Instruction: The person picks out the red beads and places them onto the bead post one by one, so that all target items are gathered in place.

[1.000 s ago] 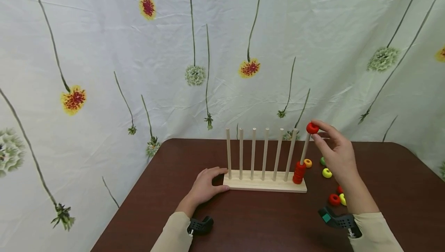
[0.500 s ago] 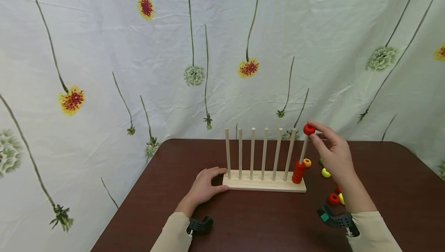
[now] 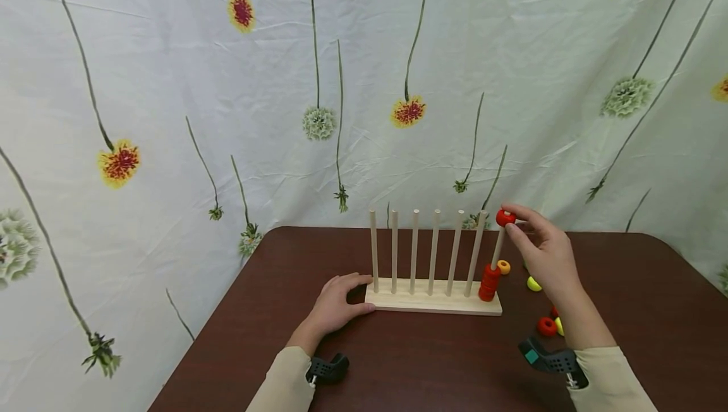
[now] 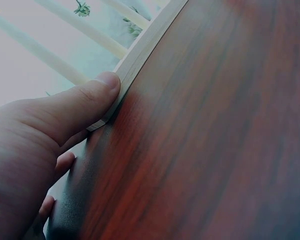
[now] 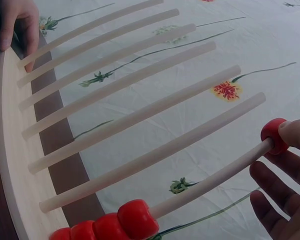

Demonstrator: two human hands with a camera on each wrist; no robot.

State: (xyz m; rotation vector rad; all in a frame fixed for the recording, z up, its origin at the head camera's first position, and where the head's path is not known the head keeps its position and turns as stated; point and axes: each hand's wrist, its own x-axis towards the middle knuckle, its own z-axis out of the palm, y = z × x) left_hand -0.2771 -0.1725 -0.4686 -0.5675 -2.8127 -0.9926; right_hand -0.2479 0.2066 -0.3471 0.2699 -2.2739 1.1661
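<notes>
A pale wooden base [image 3: 421,300] with a row of several upright pegs stands on the table. My left hand [image 3: 335,303] grips the left end of this base, its thumb [image 4: 107,82] along the front edge in the left wrist view. At the rightmost peg [image 5: 215,180], my right hand [image 3: 546,248] pinches a red bead [image 3: 505,217] between thumb and fingers. That bead sits around the peg's top, the tip just showing through its hole. Lower on the same peg is a stack of several red beads [image 3: 490,282], with bare wood between stack and held bead. The other pegs carry no beads.
Right of the base lie loose beads: an orange one [image 3: 503,267], a yellow one [image 3: 534,284] and a red one [image 3: 546,326], with more partly hidden by my right forearm. A flower-printed cloth [image 3: 273,115] hangs behind the dark brown table [image 3: 432,361].
My right hand has brought the red bead slightly left and down, from over the rightmost peg onto its top. The left hand keeps its hold on the base.
</notes>
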